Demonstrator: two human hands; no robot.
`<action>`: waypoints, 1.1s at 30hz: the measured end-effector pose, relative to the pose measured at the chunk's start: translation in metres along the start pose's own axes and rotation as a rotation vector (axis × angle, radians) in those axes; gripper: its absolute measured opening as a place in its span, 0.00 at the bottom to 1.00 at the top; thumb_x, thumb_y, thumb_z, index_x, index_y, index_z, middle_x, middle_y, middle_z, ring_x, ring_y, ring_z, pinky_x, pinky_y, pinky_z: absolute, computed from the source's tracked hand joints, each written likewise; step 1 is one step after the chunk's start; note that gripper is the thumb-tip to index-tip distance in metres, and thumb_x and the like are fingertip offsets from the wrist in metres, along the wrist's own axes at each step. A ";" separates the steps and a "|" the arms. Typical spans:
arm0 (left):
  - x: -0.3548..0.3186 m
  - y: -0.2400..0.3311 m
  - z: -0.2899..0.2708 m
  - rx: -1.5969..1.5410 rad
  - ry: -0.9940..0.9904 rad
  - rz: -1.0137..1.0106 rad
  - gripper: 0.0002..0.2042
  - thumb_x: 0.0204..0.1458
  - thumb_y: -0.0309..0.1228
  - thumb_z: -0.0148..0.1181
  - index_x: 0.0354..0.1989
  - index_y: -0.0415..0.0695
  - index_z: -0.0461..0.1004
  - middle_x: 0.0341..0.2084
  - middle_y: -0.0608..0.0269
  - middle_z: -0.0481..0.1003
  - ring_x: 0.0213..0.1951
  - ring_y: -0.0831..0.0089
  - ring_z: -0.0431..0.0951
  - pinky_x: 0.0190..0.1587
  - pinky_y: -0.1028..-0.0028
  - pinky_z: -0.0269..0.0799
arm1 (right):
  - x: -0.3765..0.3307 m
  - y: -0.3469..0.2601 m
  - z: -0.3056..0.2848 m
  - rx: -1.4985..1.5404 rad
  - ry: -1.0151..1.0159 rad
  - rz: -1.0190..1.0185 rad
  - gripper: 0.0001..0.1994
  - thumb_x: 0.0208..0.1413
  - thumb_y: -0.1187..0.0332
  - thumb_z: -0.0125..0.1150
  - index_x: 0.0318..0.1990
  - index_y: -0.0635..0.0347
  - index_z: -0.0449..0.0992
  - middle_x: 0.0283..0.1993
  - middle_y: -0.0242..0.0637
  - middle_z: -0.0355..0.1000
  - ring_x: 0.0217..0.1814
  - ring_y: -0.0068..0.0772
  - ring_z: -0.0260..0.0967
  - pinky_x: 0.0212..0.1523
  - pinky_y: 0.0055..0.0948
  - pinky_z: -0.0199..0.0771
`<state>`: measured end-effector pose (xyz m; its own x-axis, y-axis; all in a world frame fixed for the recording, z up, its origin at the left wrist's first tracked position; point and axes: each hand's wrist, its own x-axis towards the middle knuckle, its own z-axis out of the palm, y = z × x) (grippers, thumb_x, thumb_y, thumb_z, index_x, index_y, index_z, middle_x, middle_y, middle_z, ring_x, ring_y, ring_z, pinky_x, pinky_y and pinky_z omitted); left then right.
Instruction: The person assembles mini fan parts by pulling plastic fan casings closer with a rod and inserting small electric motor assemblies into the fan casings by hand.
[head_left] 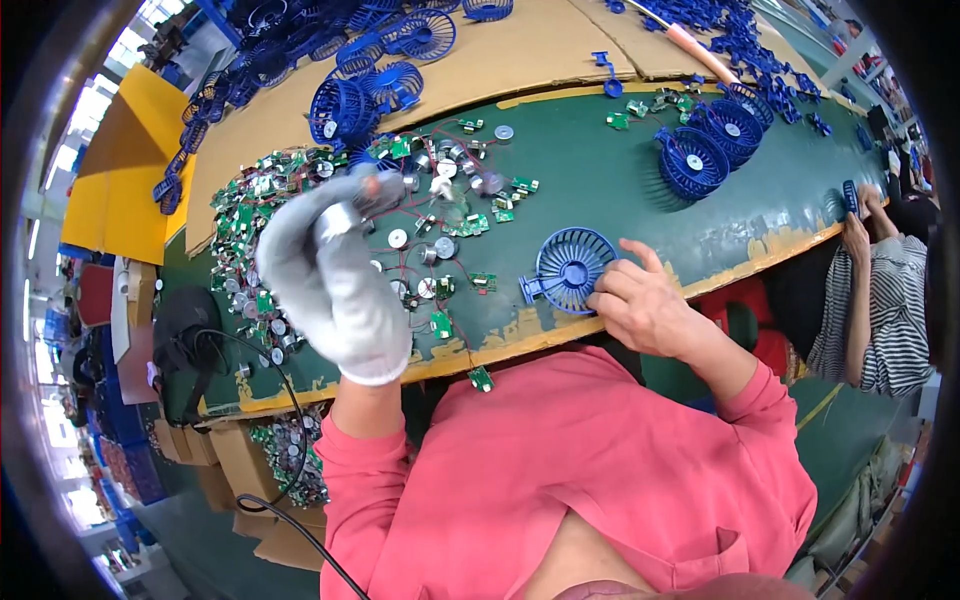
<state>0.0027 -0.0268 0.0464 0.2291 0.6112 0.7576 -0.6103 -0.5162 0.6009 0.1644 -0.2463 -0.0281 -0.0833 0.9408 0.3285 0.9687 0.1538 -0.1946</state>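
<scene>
In my bare right hand [645, 305], fingers closed on its right rim, is a round blue plastic fan guard [574, 270] with radial ribs and a small tab on its left. The guard is at the table's front edge. My left hand [335, 275], in a pale grey-white glove, is raised over a heap of small green circuit boards [250, 205] wired to silver motors. Motion smears its curled fingers, and I cannot make out whether anything is between them. Loose motors [445, 248] with red wires lie between the two hands.
Stacked blue guards [692, 162] stand at the right, with more heaped on cardboard [470, 80] at the back. One circuit board [481, 379] hangs over the front edge. A black cable [300, 420] runs down at the left. A co-worker's hands [860, 220] hold a blue part far right.
</scene>
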 end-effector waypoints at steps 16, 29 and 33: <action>0.036 0.010 0.001 0.088 -0.083 0.305 0.19 0.59 0.38 0.49 0.52 0.38 0.61 0.39 0.46 0.74 0.41 0.56 0.77 0.49 0.56 0.73 | -0.006 0.001 0.013 0.087 0.115 0.000 0.13 0.39 0.62 0.71 0.28 0.55 0.73 0.29 0.30 0.66 0.35 0.34 0.67 0.59 0.52 0.58; -0.055 0.014 0.031 0.619 -0.948 -0.167 0.11 0.45 0.31 0.63 0.36 0.44 0.71 0.26 0.62 0.72 0.28 0.66 0.75 0.28 0.71 0.70 | 0.026 -0.027 -0.006 0.353 0.395 0.117 0.35 0.42 0.48 0.66 0.54 0.63 0.70 0.34 0.38 0.69 0.35 0.40 0.67 0.41 0.35 0.66; -0.073 0.001 0.030 0.694 -1.012 0.025 0.12 0.39 0.34 0.65 0.33 0.48 0.71 0.23 0.63 0.70 0.25 0.64 0.74 0.26 0.68 0.69 | 0.028 -0.034 0.004 0.441 0.335 0.225 0.25 0.44 0.57 0.67 0.47 0.63 0.72 0.34 0.40 0.70 0.35 0.43 0.68 0.37 0.35 0.69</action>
<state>0.0080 -0.0905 -0.0005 0.8974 0.0149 0.4409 -0.1604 -0.9200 0.3575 0.1277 -0.2236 -0.0159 0.2603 0.8295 0.4941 0.7596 0.1400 -0.6352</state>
